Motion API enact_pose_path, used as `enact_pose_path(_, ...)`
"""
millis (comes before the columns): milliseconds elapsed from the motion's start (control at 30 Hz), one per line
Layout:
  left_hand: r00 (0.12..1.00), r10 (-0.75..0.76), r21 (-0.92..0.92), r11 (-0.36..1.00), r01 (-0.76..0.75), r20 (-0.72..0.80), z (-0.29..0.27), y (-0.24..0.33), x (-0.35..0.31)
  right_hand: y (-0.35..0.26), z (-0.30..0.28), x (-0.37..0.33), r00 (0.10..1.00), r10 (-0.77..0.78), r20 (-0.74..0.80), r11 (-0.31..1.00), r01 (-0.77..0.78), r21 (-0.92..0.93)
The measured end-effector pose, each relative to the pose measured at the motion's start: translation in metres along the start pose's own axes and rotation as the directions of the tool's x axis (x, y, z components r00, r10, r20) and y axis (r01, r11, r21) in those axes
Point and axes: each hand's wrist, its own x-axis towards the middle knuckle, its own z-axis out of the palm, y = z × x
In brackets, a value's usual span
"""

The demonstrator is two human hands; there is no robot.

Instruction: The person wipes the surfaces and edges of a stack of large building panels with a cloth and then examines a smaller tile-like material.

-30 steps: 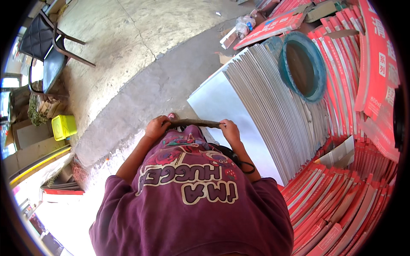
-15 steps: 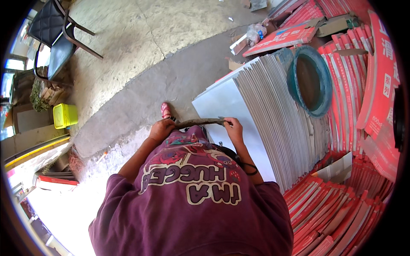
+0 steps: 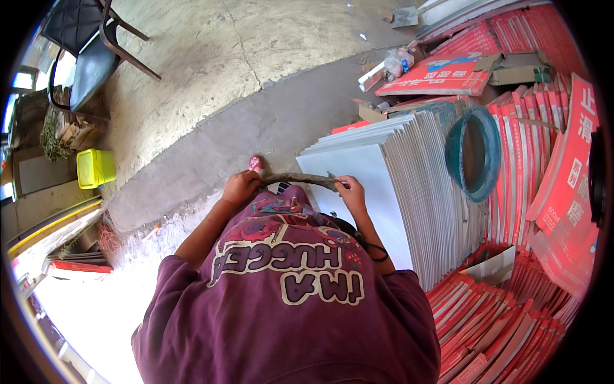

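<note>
A long, thin, grey-brown strip [image 3: 297, 178] stretches between my two hands in front of my waist, bowed slightly upward in the middle. Whether it is twisted cloth or a bendy stick I cannot tell. My left hand [image 3: 241, 187] is closed round its left end, knuckles up. With the thumb and fingers of my right hand [image 3: 350, 194] I pinch its other end, where a small dark tip pokes out. One red shoe [image 3: 256, 162] shows on the floor beyond my left hand. Beside my right hand stands a thick stack of large white-faced tiles [image 3: 358, 185].
A teal basin [image 3: 474, 153] sits against the tile stack's right side. Red-and-white boxes [image 3: 483, 333] crowd the right, with a red carton panel [image 3: 441, 69] farther back. At left are a black chair [image 3: 96, 67] and a yellow-green bucket [image 3: 96, 168].
The strip bows upward more than before, its left end a little higher. Both hands keep their hold. My view has turned slightly, so the tiles and basin appear farther right and lower.
</note>
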Motion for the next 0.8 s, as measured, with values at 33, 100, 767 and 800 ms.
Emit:
enact_pose_path(33, 1.0, -0.002, 0.007, 1.0, 0.002, -0.009, -0.006, -0.007, 0.0, -0.004, 0.006, 0.003, 1.0, -0.012, 0.011, 1.0, 0.012, -0.013)
enact_pose_path(100, 1.0, -0.001, 0.022, 1.0, 0.002, -0.028, -0.015, -0.02, 0.001, -0.014, 0.017, 0.011, 0.999, -0.039, 0.028, 0.999, 0.04, -0.025)
enact_pose_path(767, 0.89, -0.176, -0.323, 0.946, 0.034, -0.42, -0.127, -0.063, 0.059, -0.175, 0.075, 0.095, 0.939, -0.325, 0.109, 0.945, 0.318, 0.076)
enact_pose_path(800, 0.886, -0.144, -0.298, 0.954, 0.007, -0.441, -0.136, -0.059, 0.067, -0.179, 0.075, 0.101, 0.938, -0.332, 0.104, 0.942, 0.323, 0.094)
